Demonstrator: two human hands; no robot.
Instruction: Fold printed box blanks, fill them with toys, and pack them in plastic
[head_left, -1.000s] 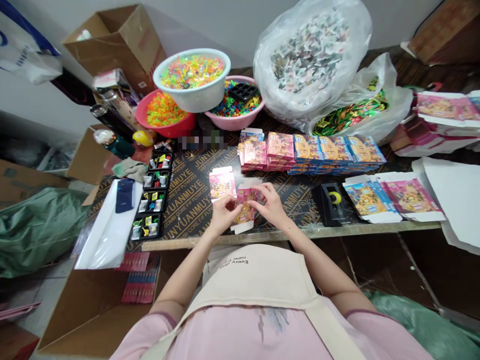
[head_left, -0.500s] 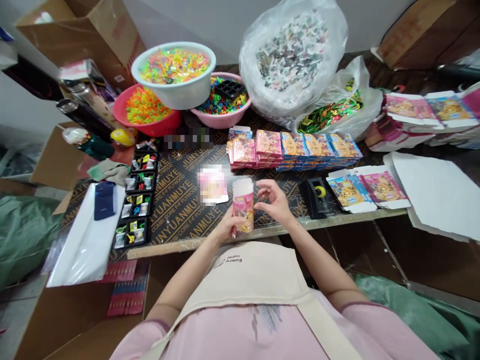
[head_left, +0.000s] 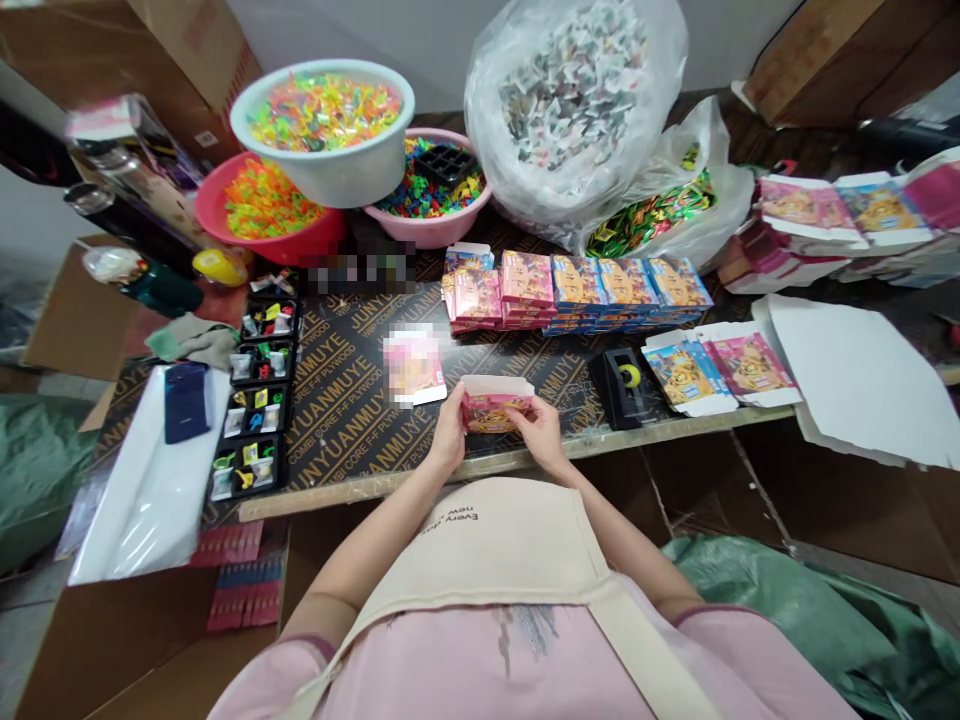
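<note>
Between my two hands, near the table's front edge, is a pink printed cardboard box [head_left: 491,410] with a white flap standing up along its far side. My left hand [head_left: 451,432] grips its left end. At the right end, my right hand [head_left: 541,432] is closed on the box, thumb and fingers against the printed face. Another pink carton [head_left: 426,375], partly blurred out, lies flat on the table just beyond my left hand. Stacks of pink boxes [head_left: 527,285] and blue boxes [head_left: 626,290] stand farther back.
A black tape dispenser [head_left: 624,388] and flat cartons [head_left: 712,368] lie to the right. Black compartment trays [head_left: 251,415] line the left side. Behind stand a white basin [head_left: 326,165], a red basin [head_left: 262,235], a pink basin [head_left: 431,228] and a plastic bag [head_left: 577,100] of small packets.
The box has turned from upright to sideways. My right hand, open and apart from it before, now holds its right end. The whole view has shifted slightly.
</note>
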